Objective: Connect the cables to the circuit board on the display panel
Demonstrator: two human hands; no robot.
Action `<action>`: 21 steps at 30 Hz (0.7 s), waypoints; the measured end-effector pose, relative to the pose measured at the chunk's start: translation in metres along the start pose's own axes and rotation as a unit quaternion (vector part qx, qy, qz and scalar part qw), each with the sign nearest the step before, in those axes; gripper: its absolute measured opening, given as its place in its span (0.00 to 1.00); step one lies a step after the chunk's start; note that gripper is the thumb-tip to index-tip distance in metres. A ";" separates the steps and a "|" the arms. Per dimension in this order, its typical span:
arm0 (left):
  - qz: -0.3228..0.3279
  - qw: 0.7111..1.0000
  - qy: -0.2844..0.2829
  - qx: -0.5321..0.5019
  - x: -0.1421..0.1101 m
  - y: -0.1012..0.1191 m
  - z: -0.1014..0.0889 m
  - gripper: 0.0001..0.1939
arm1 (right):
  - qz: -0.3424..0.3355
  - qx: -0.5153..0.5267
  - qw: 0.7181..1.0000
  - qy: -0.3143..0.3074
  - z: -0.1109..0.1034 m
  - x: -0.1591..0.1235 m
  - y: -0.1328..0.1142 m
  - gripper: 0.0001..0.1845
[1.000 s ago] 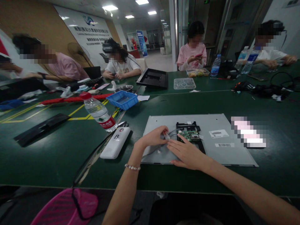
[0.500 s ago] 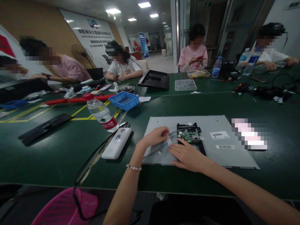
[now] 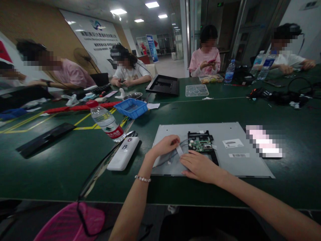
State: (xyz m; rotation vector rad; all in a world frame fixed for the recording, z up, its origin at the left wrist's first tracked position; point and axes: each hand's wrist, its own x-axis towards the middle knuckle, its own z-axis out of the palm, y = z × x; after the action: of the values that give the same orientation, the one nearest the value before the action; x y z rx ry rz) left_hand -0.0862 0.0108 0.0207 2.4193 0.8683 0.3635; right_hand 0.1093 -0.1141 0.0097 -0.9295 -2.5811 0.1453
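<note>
A grey metal display panel [image 3: 227, 129] lies flat on the table, with a green circuit board [image 3: 200, 145] in a black frame [image 3: 215, 158] on its back. Thin grey cables [image 3: 164, 161] run leftward from beside the board. A pale, translucent strip of tape [image 3: 179, 150] crosses these cables. My left hand [image 3: 166, 146] has its fingers curled in a pinch at the tape's upper end. Over the panel's lower middle rests my right hand [image 3: 199, 166], its fingers stretched out and fingertips by the tape's lower end. The palm hides part of the black frame.
Left of the panel are a white power bank [image 3: 123, 154], a leaning water bottle [image 3: 106, 122] and a black stand piece [image 3: 45, 139]. A blue tray [image 3: 131, 107] sits behind. A blurred-out phone-like object [image 3: 264, 142] lies right. Co-workers sit across the table; a pink basket [image 3: 72, 222] stands below.
The whole view has shifted slightly to the left. Both hands keep nearly the same places on the panel and tape.
</note>
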 end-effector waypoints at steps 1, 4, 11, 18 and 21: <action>0.002 1.000 -0.004 0.001 0.000 0.001 -0.001 0.08 | 0.000 0.001 1.000 -0.001 -0.001 0.000 0.000 0.19; 0.004 1.000 -0.014 0.009 -0.001 0.003 -0.002 0.12 | -0.002 0.009 1.000 -0.004 -0.004 -0.002 0.003 0.20; 0.000 0.999 -0.023 0.026 -0.002 0.005 -0.003 0.16 | 0.023 0.028 0.999 0.038 -0.014 -0.010 0.017 0.20; -0.008 0.999 -0.009 0.053 -0.003 0.004 -0.002 0.18 | 0.208 0.022 0.970 0.121 -0.027 -0.025 0.058 0.17; -0.003 0.997 0.013 0.077 -0.003 0.001 -0.001 0.22 | 0.299 0.036 0.945 0.126 -0.030 -0.039 0.084 0.16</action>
State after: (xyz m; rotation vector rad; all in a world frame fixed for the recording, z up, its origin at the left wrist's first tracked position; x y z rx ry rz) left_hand -0.0880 0.0083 0.0220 2.5574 0.9450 0.3375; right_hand 0.1982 -0.0741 0.0056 -1.5641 -1.9797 0.2618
